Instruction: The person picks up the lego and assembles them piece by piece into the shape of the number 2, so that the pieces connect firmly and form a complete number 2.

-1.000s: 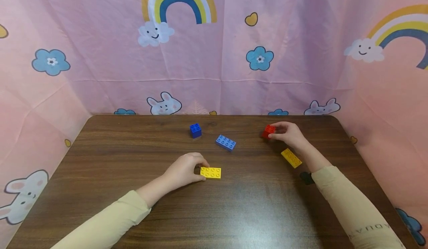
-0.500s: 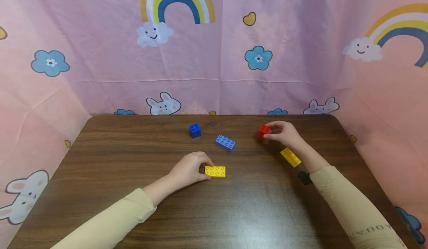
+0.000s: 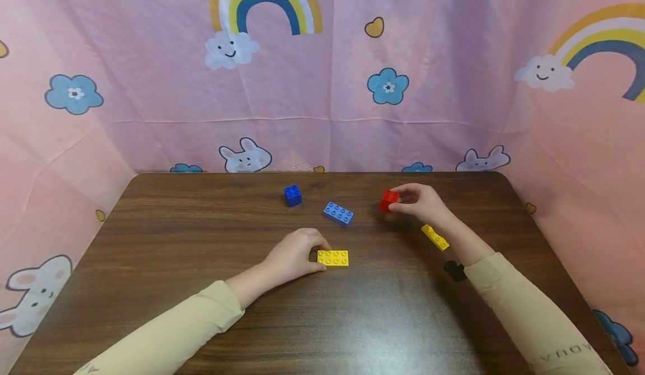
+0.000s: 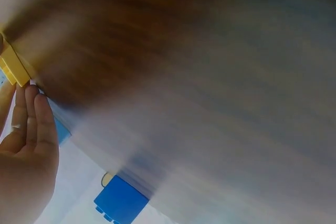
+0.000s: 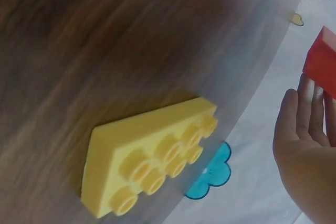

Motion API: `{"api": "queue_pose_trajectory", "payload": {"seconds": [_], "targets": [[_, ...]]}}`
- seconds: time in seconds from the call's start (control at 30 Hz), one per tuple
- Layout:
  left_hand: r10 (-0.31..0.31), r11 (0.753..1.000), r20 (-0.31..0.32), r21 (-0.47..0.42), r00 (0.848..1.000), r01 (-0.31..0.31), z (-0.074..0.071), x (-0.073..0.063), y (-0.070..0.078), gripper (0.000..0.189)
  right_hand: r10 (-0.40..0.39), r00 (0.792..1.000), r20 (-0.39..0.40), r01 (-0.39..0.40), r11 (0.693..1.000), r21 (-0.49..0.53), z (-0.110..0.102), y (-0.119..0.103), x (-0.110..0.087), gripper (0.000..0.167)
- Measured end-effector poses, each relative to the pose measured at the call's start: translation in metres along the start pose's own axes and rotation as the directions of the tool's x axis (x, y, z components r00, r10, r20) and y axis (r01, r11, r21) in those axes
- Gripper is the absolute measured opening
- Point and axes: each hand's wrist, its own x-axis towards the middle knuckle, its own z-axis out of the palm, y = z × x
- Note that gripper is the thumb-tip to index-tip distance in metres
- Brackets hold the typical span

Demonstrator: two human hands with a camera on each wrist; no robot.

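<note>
Near the middle of the table, my left hand point(image 3: 297, 256) pinches a yellow toy brick point(image 3: 333, 258) by its left end, thumb in front and fingers behind. In the left wrist view that yellow brick point(image 4: 14, 65) shows at the far left edge by the fingertips. Farther back on the right, my right hand point(image 3: 422, 202) grips a small red brick point(image 3: 388, 200) between thumb and fingers. The right wrist view shows the red brick point(image 5: 321, 61) at its right edge. A second yellow brick point(image 3: 435, 237) lies under the right forearm, partly covered by it.
A light blue brick point(image 3: 338, 213) lies between the two hands, toward the back. Left of it stands a small dark blue brick point(image 3: 293, 195). A dark green piece point(image 3: 455, 271) shows beside the right sleeve. Patterned pink cloth point(image 3: 302, 95) borders the wooden table point(image 3: 166, 240).
My left hand has moved right with the yellow brick. My right hand has moved left with the red brick, and the forearm now covers more of the second yellow brick.
</note>
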Motion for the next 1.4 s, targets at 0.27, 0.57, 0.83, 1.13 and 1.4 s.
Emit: {"api": "queue_pose_trajectory", "payload": {"seconds": [0.27,0.57,0.83,1.13,1.4], "targets": [[-0.015,1.0,-0.009,-0.009,1.0,0.014,-0.001,-0.001,0.002,0.034,-0.021,1.0,0.012,0.021,0.999,0.024,0.009,-0.01,-0.002,0.046],[-0.044,0.999,-0.009,-0.008,0.999,0.044,-0.003,-0.005,-0.004,0.038,-0.027,0.999,0.044,0.026,0.999,0.023,0.02,-0.021,-0.007,0.045],[-0.028,1.0,-0.031,-0.006,0.999,0.028,-0.005,-0.008,-0.006,0.037,-0.108,0.992,0.063,0.107,0.994,0.027,0.026,-0.023,-0.009,0.044],[-0.013,1.0,-0.025,0.014,1.0,0.013,-0.005,-0.006,-0.008,0.034,-0.097,0.992,0.08,0.094,0.995,0.042,0.035,-0.027,-0.013,0.042],[-0.013,1.0,-0.024,0.009,1.0,0.013,-0.004,-0.004,-0.007,0.033,-0.105,0.99,0.091,0.099,0.993,0.063,0.045,-0.035,-0.017,0.042]]}}
